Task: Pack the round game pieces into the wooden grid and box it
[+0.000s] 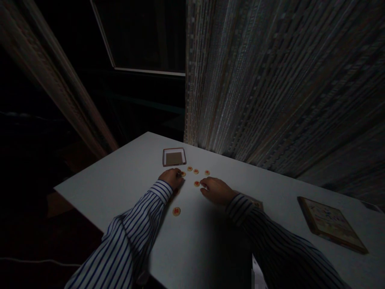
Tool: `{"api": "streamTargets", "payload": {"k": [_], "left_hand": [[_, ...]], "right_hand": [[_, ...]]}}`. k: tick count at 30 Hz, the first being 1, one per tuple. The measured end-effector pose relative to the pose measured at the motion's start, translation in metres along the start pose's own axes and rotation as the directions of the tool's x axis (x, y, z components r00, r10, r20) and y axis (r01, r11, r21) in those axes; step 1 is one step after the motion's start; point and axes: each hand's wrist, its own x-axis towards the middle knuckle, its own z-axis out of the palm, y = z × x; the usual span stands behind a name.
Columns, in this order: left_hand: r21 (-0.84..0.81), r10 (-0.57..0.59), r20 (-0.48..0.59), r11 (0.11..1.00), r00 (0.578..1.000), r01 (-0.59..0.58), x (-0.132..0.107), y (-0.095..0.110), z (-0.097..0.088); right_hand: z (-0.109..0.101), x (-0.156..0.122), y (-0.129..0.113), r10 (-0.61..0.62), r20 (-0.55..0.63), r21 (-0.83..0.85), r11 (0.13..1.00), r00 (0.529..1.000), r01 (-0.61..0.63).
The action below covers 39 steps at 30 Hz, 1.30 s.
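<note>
Discs (176, 211) with red marks are scattered across your white tabletop (120, 172), most of them around or just past your hands. Your left hand (171, 178) is curled, fingertips right at one near the brown-rimmed tray (174, 150), but honestly can't tell if you've got a grip on it. Your right hand (217, 190) is half-curled, tips right by another; too dark to say if it's pinched. Flat box (335, 222) sits off to your right, string curtain (234, 72) behind.

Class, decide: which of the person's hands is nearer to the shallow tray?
Left. The left hand is just on the near side of the shallow tray; the right hand is farther away, to its right.
</note>
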Motion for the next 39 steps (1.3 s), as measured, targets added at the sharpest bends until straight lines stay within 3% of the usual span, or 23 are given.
{"api": "streamTargets", "payload": {"k": [20, 32, 39], "left_hand": [[0.043, 0.019, 0.006, 0.999, 1.0, -0.019, 0.027, -0.002, 0.017], [-0.103, 0.123, -0.107, 0.986, 0.987, -0.134, 0.022, -0.001, 0.011], [-0.17, 0.104, -0.162, 0.977, 0.981, -0.132, 0.016, 0.003, 0.008]], "right_hand": [[0.009, 0.008, 0.01, -0.004, 0.047, -0.02, 1.0, 0.999, 0.005], [0.007, 0.002, 0.005, -0.034, 0.033, -0.032, 0.999, 0.999, 0.035], [0.002, -0.003, 0.004, -0.024, 0.04, -0.032, 0.999, 0.999, 0.025]]}}
